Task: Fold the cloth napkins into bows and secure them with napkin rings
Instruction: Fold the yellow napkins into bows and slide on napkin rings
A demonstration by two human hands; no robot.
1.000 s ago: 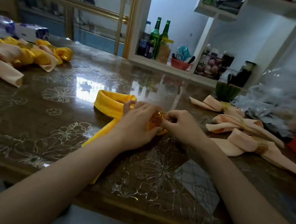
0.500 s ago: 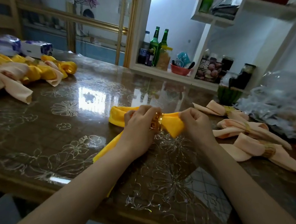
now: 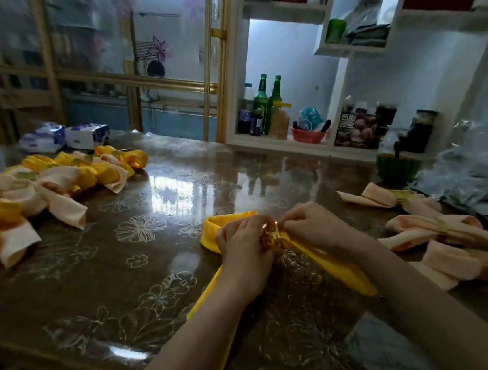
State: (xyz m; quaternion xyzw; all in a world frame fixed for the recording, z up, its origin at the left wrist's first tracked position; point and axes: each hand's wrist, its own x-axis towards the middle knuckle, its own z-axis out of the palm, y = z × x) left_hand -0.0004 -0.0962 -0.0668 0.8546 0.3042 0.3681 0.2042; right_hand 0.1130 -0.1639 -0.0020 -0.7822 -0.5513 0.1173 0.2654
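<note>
- two grips meet at one gold napkin ring [image 3: 269,238]: left grip [image 3: 244,257] holds it, right grip [image 3: 310,229] pinches one yellow napkin [image 3: 220,226] just beside it.
- napkin tails trail onto the bench [image 3: 124,257].
- three peach bows [image 3: 427,225] lie to the right; mixed pile [image 3: 55,180] to the left, count unclear.

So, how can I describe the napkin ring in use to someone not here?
On the glossy brown table, find the left hand and right hand meeting. Between them is a gold ring around a yellow napkin; the only ring being held.

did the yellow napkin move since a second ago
Yes. The yellow napkin has slid rightward through the ring; its end now trails toward the peach napkins.
</note>
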